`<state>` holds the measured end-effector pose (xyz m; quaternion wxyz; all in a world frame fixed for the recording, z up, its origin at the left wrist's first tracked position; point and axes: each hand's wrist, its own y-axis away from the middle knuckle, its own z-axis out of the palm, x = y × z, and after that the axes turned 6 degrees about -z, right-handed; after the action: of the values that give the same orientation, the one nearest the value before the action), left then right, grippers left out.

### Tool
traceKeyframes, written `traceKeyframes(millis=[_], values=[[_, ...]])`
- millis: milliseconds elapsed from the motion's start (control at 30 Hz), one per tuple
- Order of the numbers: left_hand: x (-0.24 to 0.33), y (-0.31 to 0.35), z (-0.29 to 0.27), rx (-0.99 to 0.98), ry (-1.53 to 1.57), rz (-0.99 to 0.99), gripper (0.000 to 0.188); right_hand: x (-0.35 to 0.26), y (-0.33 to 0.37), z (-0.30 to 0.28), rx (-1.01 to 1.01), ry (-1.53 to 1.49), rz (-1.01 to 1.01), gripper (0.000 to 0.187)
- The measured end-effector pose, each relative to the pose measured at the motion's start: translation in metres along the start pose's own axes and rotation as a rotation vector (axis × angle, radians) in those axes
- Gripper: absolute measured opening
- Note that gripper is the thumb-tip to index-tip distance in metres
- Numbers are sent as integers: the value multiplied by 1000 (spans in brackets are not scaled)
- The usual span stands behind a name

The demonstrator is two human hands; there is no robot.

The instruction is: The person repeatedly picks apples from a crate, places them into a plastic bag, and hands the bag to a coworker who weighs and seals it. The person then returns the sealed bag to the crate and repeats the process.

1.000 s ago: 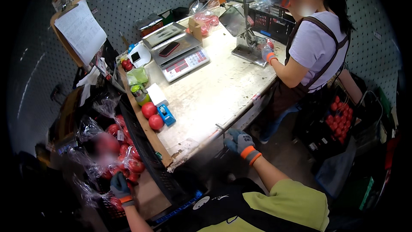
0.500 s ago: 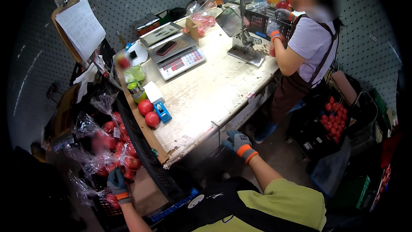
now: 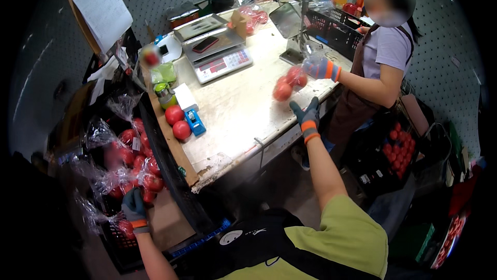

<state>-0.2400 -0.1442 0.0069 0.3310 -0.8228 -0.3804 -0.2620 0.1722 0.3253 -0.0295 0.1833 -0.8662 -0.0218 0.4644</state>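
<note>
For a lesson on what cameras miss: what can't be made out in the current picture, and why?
All in the head view:
Left hand: its own back hides the palm, so grip is uncertain.
Bagged red fruit held over the table: blurred, apparently by motion; count unclear.
Paper: writing too small and washed out to read.
Metal pole: upper end cut by the top edge.

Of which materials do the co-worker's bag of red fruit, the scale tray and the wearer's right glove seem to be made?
Bag: probably thin, glossy plastic film; it is transparent. Scale tray: likely metal, gray with a satin sheen. Right glove: seemingly fabric, matte, with a snug striped cuff; any coating is unclear.
</note>
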Motion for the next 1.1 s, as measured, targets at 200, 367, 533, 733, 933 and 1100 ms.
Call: traceKeyframes(millis=[200, 367, 533, 733, 933, 1100], values=[[-15, 0, -3, -23, -26, -4, 17, 8, -55, 88, -173, -47, -312, 99], [2, -2, -4, -5, -37, 61, 17, -41, -49, 117, -331, 91, -620, 60], [12, 3, -8, -22, -24, 3, 19, -92, -58, 130, -651, -72, -267, 23], [12, 3, -10, 0, 24, 32, 18, -138, -45, 136, -791, 367, -720, 79], [21, -1, -10, 14, 30, 42, 18, -202, 2, 149, -778, 1074, -788, 61], [14, 0, -13, 43, 78, -44, 17, -156, -18, 176, -617, 721, -814, 27]])
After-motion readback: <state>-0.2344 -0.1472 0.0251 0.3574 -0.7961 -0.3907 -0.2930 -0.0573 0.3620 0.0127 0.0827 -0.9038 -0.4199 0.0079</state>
